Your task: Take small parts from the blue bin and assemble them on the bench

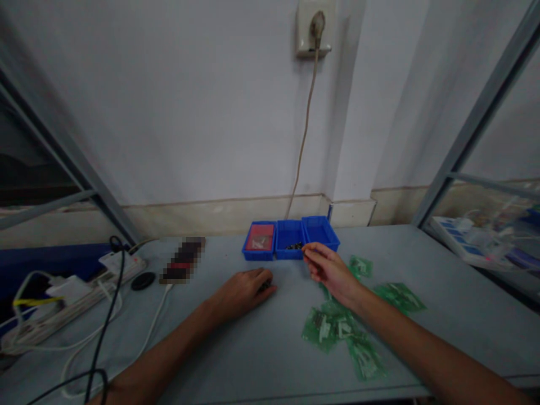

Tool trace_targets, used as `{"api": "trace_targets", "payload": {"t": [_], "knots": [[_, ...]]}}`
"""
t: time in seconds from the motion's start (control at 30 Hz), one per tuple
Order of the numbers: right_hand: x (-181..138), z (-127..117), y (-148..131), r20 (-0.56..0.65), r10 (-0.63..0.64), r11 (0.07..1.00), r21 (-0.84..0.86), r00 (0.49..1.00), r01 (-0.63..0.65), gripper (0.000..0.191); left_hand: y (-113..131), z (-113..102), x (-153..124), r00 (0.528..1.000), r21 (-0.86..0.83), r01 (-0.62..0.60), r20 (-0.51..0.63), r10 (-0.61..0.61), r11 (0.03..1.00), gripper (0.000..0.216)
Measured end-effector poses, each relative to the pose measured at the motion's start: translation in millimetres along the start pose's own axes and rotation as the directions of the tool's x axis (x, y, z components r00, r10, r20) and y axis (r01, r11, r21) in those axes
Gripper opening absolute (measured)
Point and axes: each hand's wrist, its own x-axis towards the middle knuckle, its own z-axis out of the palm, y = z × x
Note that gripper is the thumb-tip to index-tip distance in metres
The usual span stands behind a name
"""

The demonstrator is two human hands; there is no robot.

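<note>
My left hand (247, 289) rests on the table with curled fingers. Small dark pieces show between its thumb and fingers, too small to name. My right hand (331, 273) is raised at the front right corner of the middle blue bin (289, 229), thumb and index finger pinched together. Whatever is in that pinch is too small to make out. Small dark metallic parts (294, 246) lie inside the middle bin. To its left, another blue bin (246, 251) holds a red card (262, 230) and a clear bag of small parts (259, 242). A third blue bin (319, 228) stands at the right.
Several green plastic packets (365, 354) of small parts lie around and beneath my right forearm. At left are a pixelated phone-like object (183, 261), a black round cap (143, 280), cables and a power strip (63, 315). Another power strip (468, 242) sits at far right.
</note>
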Motion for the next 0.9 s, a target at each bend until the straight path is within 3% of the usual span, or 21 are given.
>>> {"api": "trace_targets", "payload": {"t": [0.27,0.47,0.6,0.7,0.77,0.9], "knots": [[8.2,-3.2,4.1,-0.017,-0.33,0.886,-0.352,0.944,0.303,0.028,-4.4,-1.3,1.0,0.999,0.097,0.038,-0.018,-0.037,0.995,0.023],[13.0,-8.5,10.3,0.047,-0.337,0.797,-0.517,0.94,0.311,0.038,-3.0,-1.8,1.8,1.0,0.0,-0.01,-0.03,0.01,1.0,0.02],[5.2,-4.1,8.4,0.166,-0.461,0.588,-0.679,0.872,0.44,0.024,-1.5,-0.6,1.6,0.999,-0.074,-0.04,-0.04,0.037,0.996,0.017],[-4.2,1.5,4.6,0.405,-0.375,0.437,-0.716,0.834,0.544,0.012,-1.2,1.1,1.9,0.998,-0.148,-0.04,-0.052,0.033,0.988,0.014],[-10.0,4.4,3.3,0.571,-0.26,0.347,-0.697,0.779,0.627,0.013,-1.1,1.5,2.0,0.998,-0.184,-0.04,-0.059,0.029,0.982,0.012],[-17.5,8.3,3.7,0.7,-0.065,0.266,-0.675,0.711,0.689,0.023,-2.2,-0.3,0.7,0.998,-0.145,-0.034,-0.061,0.025,0.989,0.013]]}}
